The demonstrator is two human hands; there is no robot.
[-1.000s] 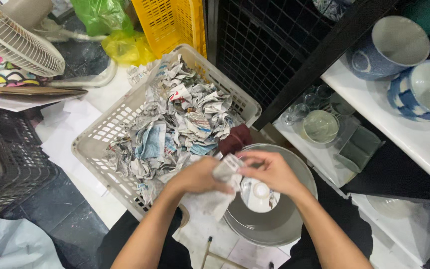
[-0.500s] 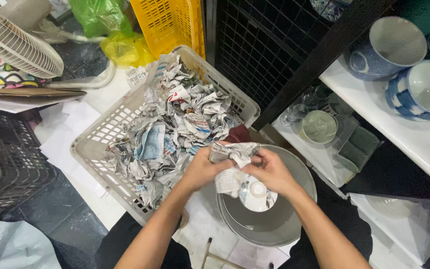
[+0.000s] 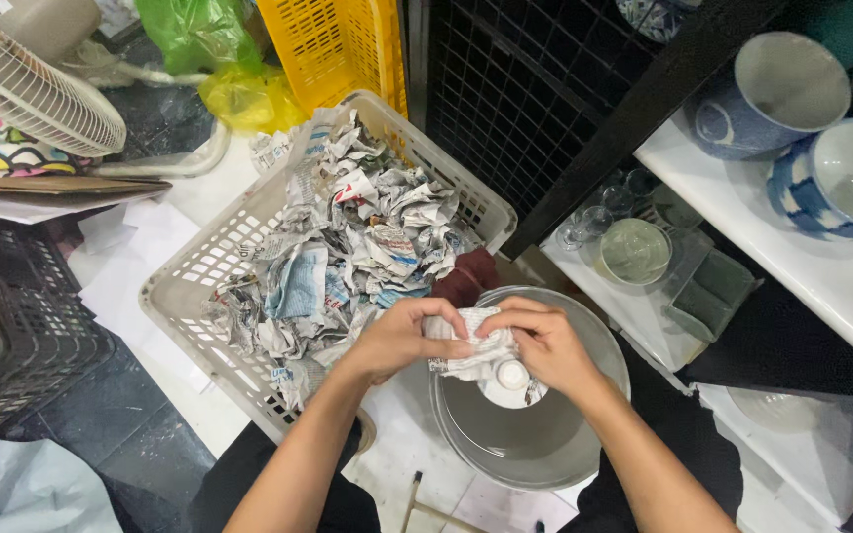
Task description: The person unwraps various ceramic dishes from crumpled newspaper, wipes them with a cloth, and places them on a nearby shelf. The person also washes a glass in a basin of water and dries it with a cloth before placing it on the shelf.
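Our left hand (image 3: 397,341) and right hand (image 3: 545,345) both grip a crumpled newspaper wrap (image 3: 466,345) round a small white piece (image 3: 512,376), above the grey basin's (image 3: 545,444) far rim, hemmed beside the paper-filled basket (image 3: 199,266).

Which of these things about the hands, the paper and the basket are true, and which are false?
1. Both hands hold a crumpled piece of newspaper. True.
2. The beige basket is full of crumpled newspaper. True.
3. The left hand rests on the fan. False: it grips the paper over the grey bowl.
4. The bowls on the white shelf are red. False: they are blue and white.
5. The right hand is above the grey bowl. True.
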